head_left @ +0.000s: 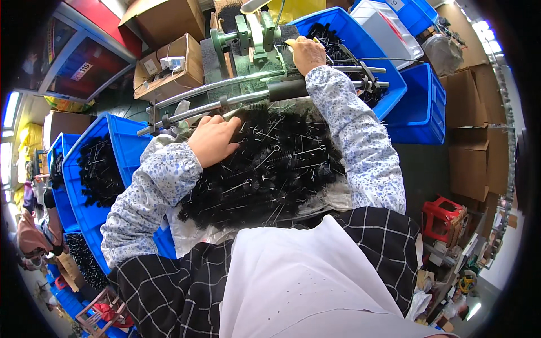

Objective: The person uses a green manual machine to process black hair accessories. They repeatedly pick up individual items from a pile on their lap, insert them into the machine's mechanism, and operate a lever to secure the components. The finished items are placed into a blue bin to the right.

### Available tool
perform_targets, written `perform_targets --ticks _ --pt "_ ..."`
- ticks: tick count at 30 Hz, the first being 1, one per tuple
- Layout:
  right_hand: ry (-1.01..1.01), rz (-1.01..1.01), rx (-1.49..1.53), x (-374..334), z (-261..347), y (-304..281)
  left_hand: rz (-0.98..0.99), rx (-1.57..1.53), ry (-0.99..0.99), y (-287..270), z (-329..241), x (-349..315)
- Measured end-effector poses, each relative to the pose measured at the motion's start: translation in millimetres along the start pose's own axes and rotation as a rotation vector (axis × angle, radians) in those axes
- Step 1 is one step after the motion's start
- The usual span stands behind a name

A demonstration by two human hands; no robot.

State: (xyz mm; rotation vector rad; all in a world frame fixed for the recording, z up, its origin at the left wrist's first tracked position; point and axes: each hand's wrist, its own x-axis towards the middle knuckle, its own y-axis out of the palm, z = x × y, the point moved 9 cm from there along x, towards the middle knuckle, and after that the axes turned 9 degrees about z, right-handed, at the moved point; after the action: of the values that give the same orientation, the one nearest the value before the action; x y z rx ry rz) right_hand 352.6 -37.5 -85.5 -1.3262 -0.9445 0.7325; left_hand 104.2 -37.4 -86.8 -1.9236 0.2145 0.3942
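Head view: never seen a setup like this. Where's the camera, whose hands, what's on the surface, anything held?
No robot here. The picture comes from a wide fisheye camera on a person's head, looking down, so straight edges look bent near the rim. The bare hands, coming out of patterned sleeves, are that person's own.

In front lies a heap of black-bristled brushes with thin wire stems, some ending in loops. Beyond it are metal rails and a green machine. More brushes lie in a blue bin at left and a blue bin at right.

The left hand is at the heap's upper left edge; the right hand is beside the machine. I can't tell whether either grips anything.
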Motion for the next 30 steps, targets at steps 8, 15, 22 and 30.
perform_targets --ticks 8,15,22,30 --pt "-0.051 -0.028 0.109 8.7 -1.7 13.8 0.143 -0.095 0.007 8.9 3.8 5.5" --pt "-0.073 0.007 0.041 13.1 -7.5 19.9 0.234 -0.028 0.023 11.7 2.8 12.1" --pt "0.093 0.015 0.072 -10.6 -30.8 6.7 -0.122 -0.157 0.231 -41.3 -9.4 -25.0" --pt "0.04 -0.028 0.094 1.9 29.7 10.5 -0.15 -0.578 0.174 -79.8 -5.3 -24.7"
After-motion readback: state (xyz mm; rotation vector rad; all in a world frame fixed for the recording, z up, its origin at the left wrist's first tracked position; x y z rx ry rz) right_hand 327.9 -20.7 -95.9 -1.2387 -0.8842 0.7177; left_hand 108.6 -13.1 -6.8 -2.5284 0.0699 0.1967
